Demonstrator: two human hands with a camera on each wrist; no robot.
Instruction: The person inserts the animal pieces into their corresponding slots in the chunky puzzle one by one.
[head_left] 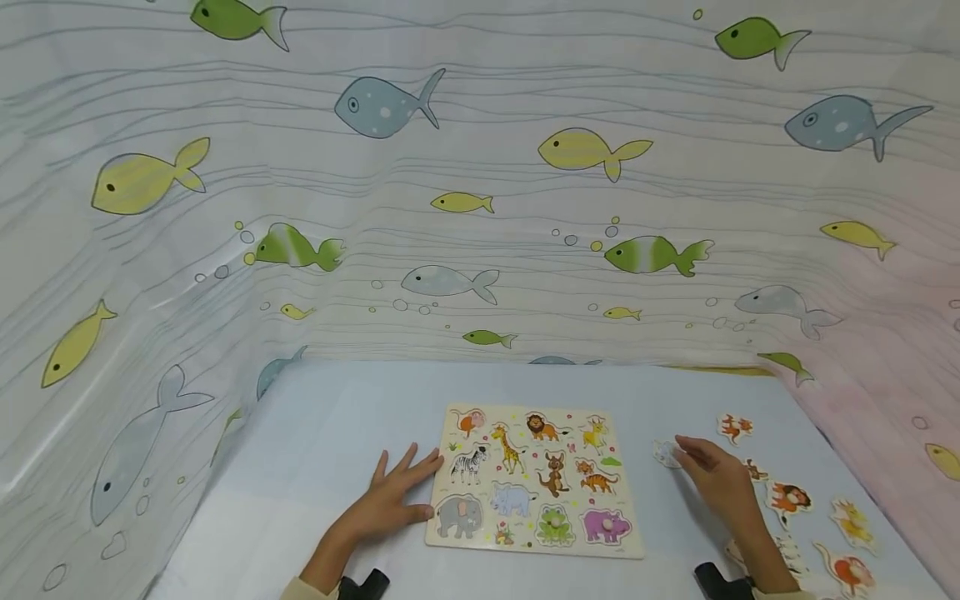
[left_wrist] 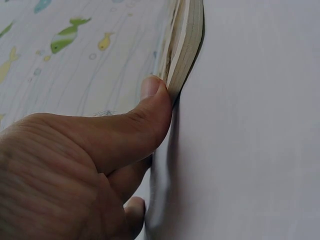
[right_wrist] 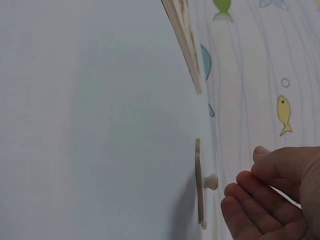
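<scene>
A wooden animal puzzle board (head_left: 528, 481) lies flat on the table, printed with a giraffe, zebra, lion and other animals. My left hand (head_left: 390, 500) rests at its left side with fingers spread. In the left wrist view the thumb (left_wrist: 151, 92) touches the board's edge (left_wrist: 187, 50). A pale grey puzzle piece (head_left: 664, 453) lies right of the board, its animal too faint to tell. My right hand (head_left: 716, 479) is just beside it. In the right wrist view a gap separates the loosely bent fingers (right_wrist: 260, 200) from the piece's knob (right_wrist: 212, 182).
Several loose pieces lie right of my right hand: an orange animal (head_left: 735, 428), a lion (head_left: 791, 498), a yellow animal (head_left: 853, 525), a red-and-orange monkey (head_left: 849, 571) and a zebra (head_left: 789, 552) partly behind the forearm. A fish-patterned sheet (head_left: 480, 167) hangs behind the white table (head_left: 322, 417).
</scene>
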